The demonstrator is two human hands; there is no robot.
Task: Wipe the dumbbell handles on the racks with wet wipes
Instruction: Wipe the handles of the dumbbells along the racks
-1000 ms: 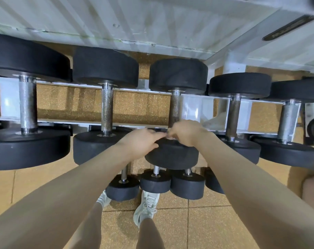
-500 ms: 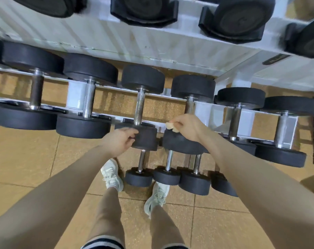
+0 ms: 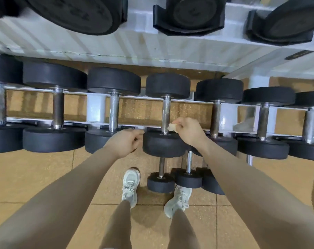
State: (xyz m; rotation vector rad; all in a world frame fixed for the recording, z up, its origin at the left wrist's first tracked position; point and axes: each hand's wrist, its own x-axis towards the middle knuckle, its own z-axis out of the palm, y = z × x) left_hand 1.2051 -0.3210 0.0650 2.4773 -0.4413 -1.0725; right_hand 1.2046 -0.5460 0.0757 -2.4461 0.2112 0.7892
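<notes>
The right hand (image 3: 187, 131) is pinching a small crumpled wet wipe (image 3: 171, 127) between thumb and fingertips, holding it just beside the near end of a steel dumbbell handle (image 3: 166, 115) on the middle tier of the white rack (image 3: 96, 112). The wipe is looking close to the metal, though whether it is actually touching is hard to tell. The left hand (image 3: 124, 142) is sitting with its fingers curled against the left edge of that same dumbbell's near black head (image 3: 161, 145); whether it is gripping or merely resting there I cannot tell.

Judging progress is difficult: no handle is showing a visible wet sheen, so which ones are already cleaned cannot be read. The handles to the left (image 3: 114, 112) and to the right (image 3: 215, 117) are all standing untouched by any hand at this instant, so much of the row is probably remaining, along with the small dumbbells (image 3: 160, 182) on the lowest tier near the shoes (image 3: 130, 186).

As for containers, no wipe packet or bin is appearing; the rack's upper cradles (image 3: 188, 15) are holding large black dumbbell heads
</notes>
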